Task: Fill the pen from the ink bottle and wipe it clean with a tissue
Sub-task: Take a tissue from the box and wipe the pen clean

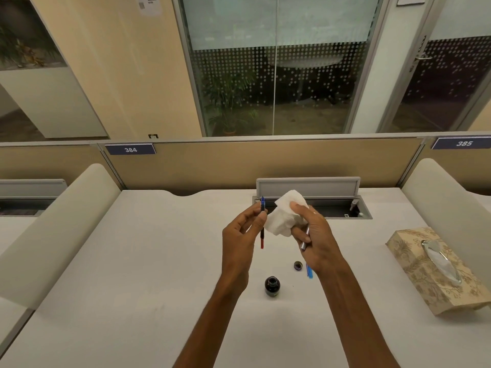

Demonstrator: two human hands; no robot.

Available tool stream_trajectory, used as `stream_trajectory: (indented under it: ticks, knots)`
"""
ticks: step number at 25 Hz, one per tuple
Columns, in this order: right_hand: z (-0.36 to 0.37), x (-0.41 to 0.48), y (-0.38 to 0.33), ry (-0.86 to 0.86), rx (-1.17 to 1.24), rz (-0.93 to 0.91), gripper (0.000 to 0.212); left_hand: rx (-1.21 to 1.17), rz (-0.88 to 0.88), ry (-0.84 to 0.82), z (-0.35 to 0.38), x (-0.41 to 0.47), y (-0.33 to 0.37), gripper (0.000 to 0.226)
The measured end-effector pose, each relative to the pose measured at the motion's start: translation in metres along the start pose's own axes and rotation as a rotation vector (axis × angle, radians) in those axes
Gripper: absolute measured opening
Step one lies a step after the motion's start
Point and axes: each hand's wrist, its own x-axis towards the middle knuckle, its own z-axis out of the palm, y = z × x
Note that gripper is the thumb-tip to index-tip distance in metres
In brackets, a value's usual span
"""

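Apparently filling is done and wiping is under way: the left hand (239, 236) pinches the slim blue-and-red pen section (262, 236) upright in a narrow grip, just beside the crumpled white tissue (283, 216) that the right hand (317, 236) holds with a silver metal barrel (305, 239). The round dark ink bottle (272, 286) stands open on the white worktop (132, 261); reassembly seems left.

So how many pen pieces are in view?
3: a blue-and-red piece in the left hand, a silver barrel in the right hand with the tissue, a blue piece on the desk by the bottle cap. More may be hidden.
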Motion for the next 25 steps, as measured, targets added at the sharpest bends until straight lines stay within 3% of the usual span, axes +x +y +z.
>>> stream_trajectory:
  ticks: [3,6,10,17,22,25]
  knots:
    - [0.000,0.003,0.005,0.049,-0.036,-0.039,0.015,0.035,0.005,0.018,0.001,-0.002,-0.002,0.033]
    - [-0.002,0.007,0.011,0.110,0.099,0.002,0.020,0.089,-0.004,0.021,0.003,-0.007,-0.005,0.028]
    - [0.001,0.008,0.015,0.090,0.381,0.046,0.039,0.214,-0.010,-0.224,0.008,-0.013,-0.010,0.025]
    - [0.012,0.006,0.018,0.216,0.062,-0.085,0.038,0.186,-0.095,-0.352,0.011,-0.014,-0.012,0.025]
    - [0.017,0.008,0.022,0.200,0.049,-0.109,0.027,0.213,-0.084,-0.382,0.009,-0.009,-0.010,0.026]
    - [0.019,0.011,0.023,0.150,0.110,-0.076,0.033,0.210,-0.089,-0.366,0.004,-0.002,-0.011,0.027]
